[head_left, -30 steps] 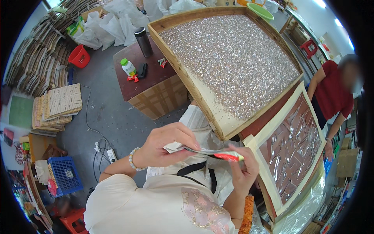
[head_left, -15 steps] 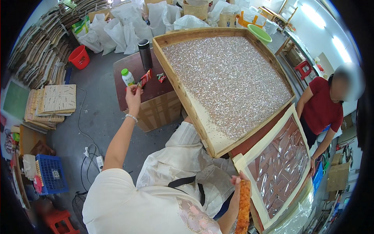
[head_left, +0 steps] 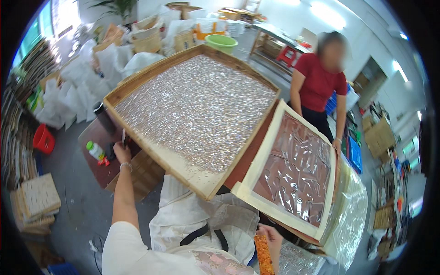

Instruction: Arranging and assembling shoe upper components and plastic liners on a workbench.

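My right hand point(head_left: 274, 240) is closed around a long orange-brown snack bar point(head_left: 264, 254) with a crumbly surface, held low near my lap. My left arm reaches out to a dark red tabletop point(head_left: 94, 172). There my left hand point(head_left: 122, 152) has its fingers drawn together at a thin dark item, too small to make out. Beside that hand lie a small red wrapper point(head_left: 103, 162), a white bottle with a green cap point(head_left: 95, 150) and a dark tumbler point(head_left: 104, 119). Right of them, a large wooden tray point(head_left: 156, 159) holds many shiny slivers.
A framed panel under clear film point(head_left: 293, 169) lies to the right. Behind it stands a person in a red shirt point(head_left: 321, 78), one hand at its edge. White sacks point(head_left: 82, 87), a green basin point(head_left: 221, 43) and a red bucket point(head_left: 44, 139) stand farther off.
My view has swung to the right. My left hand has moved from beside the bottle toward the wooden tray, away from the red wrapper. The snack bar stays in my right hand.
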### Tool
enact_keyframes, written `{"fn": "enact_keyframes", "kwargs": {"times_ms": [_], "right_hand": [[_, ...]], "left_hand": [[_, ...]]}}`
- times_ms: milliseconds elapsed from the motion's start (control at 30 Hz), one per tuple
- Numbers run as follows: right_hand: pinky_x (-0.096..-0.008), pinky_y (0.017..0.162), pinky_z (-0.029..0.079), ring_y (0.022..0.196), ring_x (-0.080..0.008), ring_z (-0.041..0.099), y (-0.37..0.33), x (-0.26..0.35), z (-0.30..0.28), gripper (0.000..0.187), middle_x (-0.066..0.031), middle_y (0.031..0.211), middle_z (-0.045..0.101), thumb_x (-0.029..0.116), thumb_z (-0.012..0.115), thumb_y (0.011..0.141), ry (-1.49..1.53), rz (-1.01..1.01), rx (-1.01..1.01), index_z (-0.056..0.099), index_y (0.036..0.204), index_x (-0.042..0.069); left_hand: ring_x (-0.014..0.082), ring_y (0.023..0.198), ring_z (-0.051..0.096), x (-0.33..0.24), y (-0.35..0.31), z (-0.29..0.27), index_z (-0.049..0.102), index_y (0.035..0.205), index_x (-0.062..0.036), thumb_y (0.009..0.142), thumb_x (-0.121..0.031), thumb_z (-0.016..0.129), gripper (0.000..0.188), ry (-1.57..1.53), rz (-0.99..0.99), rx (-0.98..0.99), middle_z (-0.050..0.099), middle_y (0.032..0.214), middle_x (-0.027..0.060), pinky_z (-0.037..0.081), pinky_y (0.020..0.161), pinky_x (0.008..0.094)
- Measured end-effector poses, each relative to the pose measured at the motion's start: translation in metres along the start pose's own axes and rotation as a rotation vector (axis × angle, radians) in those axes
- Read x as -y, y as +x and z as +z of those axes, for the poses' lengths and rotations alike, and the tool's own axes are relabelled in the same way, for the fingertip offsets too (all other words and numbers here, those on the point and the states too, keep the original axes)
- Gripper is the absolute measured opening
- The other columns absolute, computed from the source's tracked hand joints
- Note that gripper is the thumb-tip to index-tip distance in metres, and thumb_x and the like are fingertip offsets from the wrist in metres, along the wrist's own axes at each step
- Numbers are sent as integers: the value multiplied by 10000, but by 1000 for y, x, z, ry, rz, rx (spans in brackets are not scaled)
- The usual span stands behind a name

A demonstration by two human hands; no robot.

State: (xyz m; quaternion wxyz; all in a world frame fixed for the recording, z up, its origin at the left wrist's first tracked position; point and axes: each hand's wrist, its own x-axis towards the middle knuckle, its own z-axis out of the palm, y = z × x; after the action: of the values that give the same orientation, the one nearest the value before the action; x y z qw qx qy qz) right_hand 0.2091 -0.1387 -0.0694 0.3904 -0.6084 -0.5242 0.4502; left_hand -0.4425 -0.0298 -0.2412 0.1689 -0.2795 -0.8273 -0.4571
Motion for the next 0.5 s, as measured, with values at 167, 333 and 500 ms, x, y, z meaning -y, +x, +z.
{"fn": "enact_keyframes", "kwargs": {"times_ms": [167,333,500], "right_hand": [[-227,577,404,642,-109,517,30,4,-103,144,-52,712,562,100,560,903,-564,-263,-717,648,948,-5],[-378,815,435,935,-287,536,56,-30,-186,389,-156,996,542,289,635,853,-981,-238,-969,571,1096,-8],[-436,898,405,1020,-374,505,59,-36,-208,606,-217,1064,520,457,695,757,-1022,220,-797,564,1103,-22]], "left_hand": [[381,954,514,6,-11,12,491,1057,14,687,-35,747,453,-202,47,158,515,1010,195,444,817,444],[400,1016,470,-7,-14,-3,491,1124,43,747,-74,712,452,59,244,57,519,1045,217,384,891,458],[350,1088,467,-82,-36,-53,449,1208,47,881,-21,536,345,-232,209,32,477,1133,202,361,968,414]]}}
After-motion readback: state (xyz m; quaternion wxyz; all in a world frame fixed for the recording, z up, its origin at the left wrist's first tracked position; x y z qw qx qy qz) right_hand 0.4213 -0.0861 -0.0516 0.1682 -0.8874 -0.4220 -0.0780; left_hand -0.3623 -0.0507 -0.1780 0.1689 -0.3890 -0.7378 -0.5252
